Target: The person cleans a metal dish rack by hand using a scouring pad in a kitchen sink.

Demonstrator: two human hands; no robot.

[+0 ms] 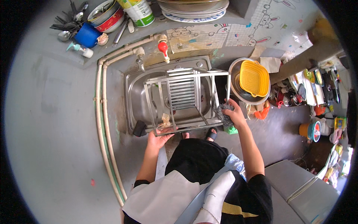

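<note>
A metal rack (182, 129) with slatted bars is held over the stainless steel sink (134, 103). My left hand (160, 137) grips its near left corner, fingers on the lower rail. In my right hand (235, 113) is a grey steel-wool scouring pad (225, 114), pressed against the rack's near right corner. A crumpled tan scrap (165, 119) shows by the near left part of the rack. Two taps sit above the sink, one metal (140, 63) and one with a red body (163, 48). A black cloth-like item (139, 128) lies on the sink's near left edge.
Right of the sink, a yellow plastic basket (254, 78) rests in a metal basin (235, 67). Pipes (102, 112) run down the left wall. The shelf above holds a blue utensil cup (87, 35), bowls (110, 21) and stacked plates (193, 17). A pillar (310, 60) slants at the right.
</note>
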